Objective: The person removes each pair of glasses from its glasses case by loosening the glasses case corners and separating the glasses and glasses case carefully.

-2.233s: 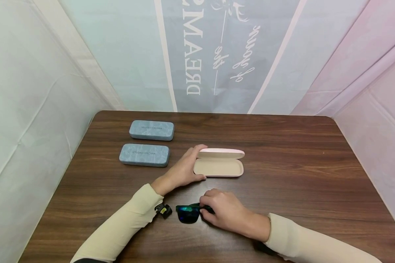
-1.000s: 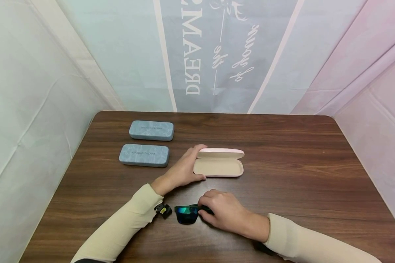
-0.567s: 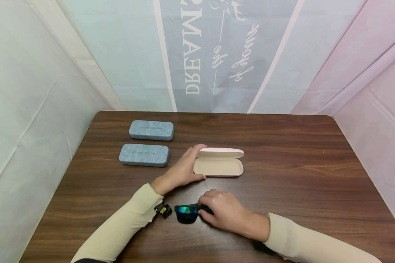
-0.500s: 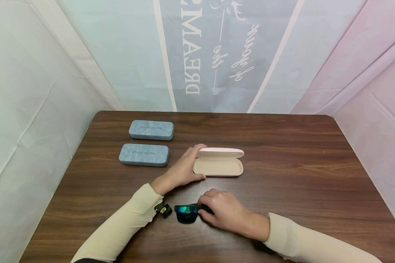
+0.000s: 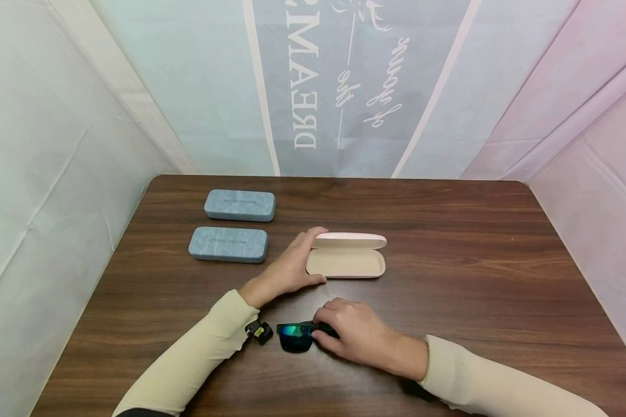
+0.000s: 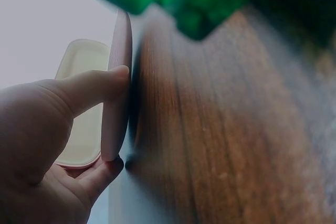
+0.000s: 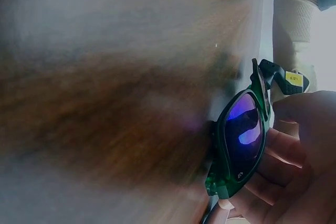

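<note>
As the right hand (image 5: 359, 333) pinches partly hidden sunglasses (image 5: 295, 340), the left hand (image 5: 287, 269) grips a pink case (image 5: 350, 264), covering 1 end.

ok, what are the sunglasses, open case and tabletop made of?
Sunglasses: likely green-black plastic frame, smooth-edged; mirrored lenses, from the colored reflections.
Open case: stiff pink shell, holding its curved shape, material unclear; matte beige lining, no glare, maybe fabric.
Tabletop: wood or laminate, low sheen; brown grain, blurred reflections.
</note>
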A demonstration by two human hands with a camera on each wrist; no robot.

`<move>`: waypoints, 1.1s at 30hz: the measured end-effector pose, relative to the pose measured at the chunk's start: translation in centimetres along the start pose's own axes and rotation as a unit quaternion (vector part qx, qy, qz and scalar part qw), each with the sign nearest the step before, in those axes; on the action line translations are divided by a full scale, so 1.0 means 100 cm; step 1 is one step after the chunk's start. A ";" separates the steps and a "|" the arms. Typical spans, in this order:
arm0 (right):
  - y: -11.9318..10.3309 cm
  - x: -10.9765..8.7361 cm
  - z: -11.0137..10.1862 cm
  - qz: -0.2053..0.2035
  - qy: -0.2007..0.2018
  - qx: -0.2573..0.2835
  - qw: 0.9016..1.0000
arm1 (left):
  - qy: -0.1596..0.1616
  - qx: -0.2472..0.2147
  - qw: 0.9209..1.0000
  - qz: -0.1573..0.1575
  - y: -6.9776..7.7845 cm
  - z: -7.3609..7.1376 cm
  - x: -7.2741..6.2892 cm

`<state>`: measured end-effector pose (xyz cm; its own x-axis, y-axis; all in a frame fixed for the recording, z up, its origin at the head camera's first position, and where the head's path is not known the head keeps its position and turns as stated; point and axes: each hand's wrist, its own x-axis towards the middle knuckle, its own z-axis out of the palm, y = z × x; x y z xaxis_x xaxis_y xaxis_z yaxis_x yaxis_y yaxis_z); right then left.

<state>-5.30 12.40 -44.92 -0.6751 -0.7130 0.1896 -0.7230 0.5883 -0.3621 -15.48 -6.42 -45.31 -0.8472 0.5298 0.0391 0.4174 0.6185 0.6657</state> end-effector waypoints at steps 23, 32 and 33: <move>0.010 -0.002 -0.019 -0.080 0.006 -0.004 0.997 | -0.001 0.001 1.000 0.001 -0.001 0.000 0.000; 0.017 -0.005 -0.022 -0.112 0.025 -0.034 0.993 | 0.000 0.001 1.000 0.002 -0.001 0.000 0.001; 0.017 -0.005 -0.022 -0.114 0.026 -0.038 0.992 | 0.000 0.001 1.000 0.002 -0.001 0.000 0.001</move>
<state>-6.54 14.64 -43.64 -0.4975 -0.8117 0.3060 -0.8657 0.4423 -0.2343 -15.61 -6.45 -45.43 -0.8456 0.5322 0.0413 0.4213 0.6178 0.6639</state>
